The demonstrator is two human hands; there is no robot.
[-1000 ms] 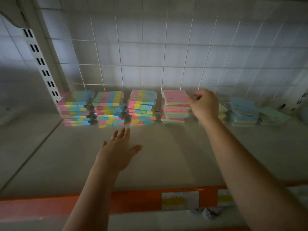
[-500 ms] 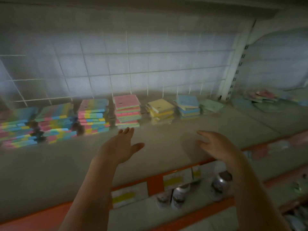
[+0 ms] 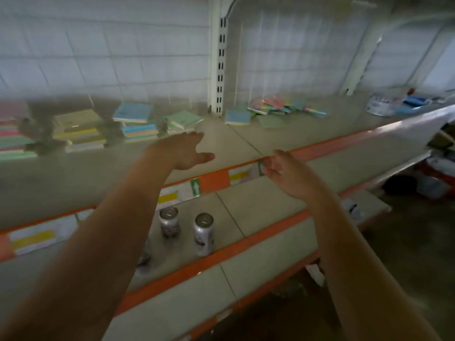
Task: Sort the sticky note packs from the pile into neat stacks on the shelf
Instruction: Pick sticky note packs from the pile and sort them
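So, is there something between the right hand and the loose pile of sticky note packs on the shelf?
Nothing visible. The right hand hangs empty near the shelf's orange front edge, and only bare shelf surface lies between it and the pile near the back.

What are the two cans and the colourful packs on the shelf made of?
The two cans look like metal, probably aluminium: silvery, shiny tops catching light. The loose packs look like paper: thin layered edges in matte pastel pink, blue, green and yellow; any wrapping is too blurred to tell. The shelf looks like painted metal, smooth and pale, though that is less sure.
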